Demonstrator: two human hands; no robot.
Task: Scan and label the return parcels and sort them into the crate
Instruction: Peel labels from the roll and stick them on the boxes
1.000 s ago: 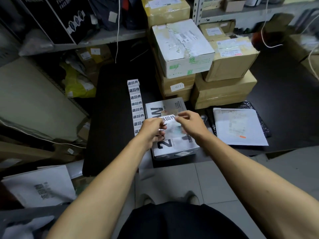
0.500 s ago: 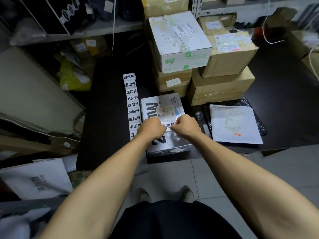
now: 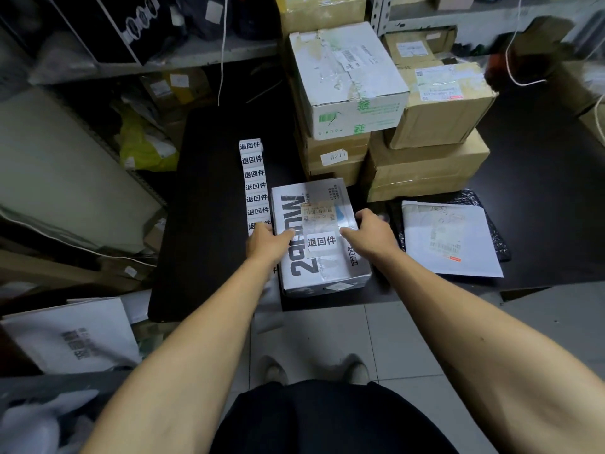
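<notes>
Right now both hands are on the grey parcel box (image 3: 319, 237), which sits flat on the black table (image 3: 209, 198) near its front edge, just in front of the stacked cartons. Left hand (image 3: 266, 240) holds the box's left side, thumb lying over the top face, fingers wrapped down the side & mostly hidden. Right hand (image 3: 371, 232) holds the right side, thumb on top pointing inward, fingers curled over the far right edge. Both hands grip the box w/ thumb-and-finger hold, neither wide open.

White return label (image 3: 321, 241) w/ black printed characters is stuck on the box top, between the two thumbs; the box's own shipping label (image 3: 318, 210) sits just beyond it under clear tape.

Strip of the same return labels (image 3: 254, 178) lies on the table just left of the box, its near end touching/under the left hand. White poly mailer (image 3: 450, 237) lies to the right, apart from the box, overlapping a black mailer (image 3: 491, 224). Behind: white carton (image 3: 347, 77) on top of brown cartons (image 3: 425, 165). Crate – can't tell which item it is.
</notes>
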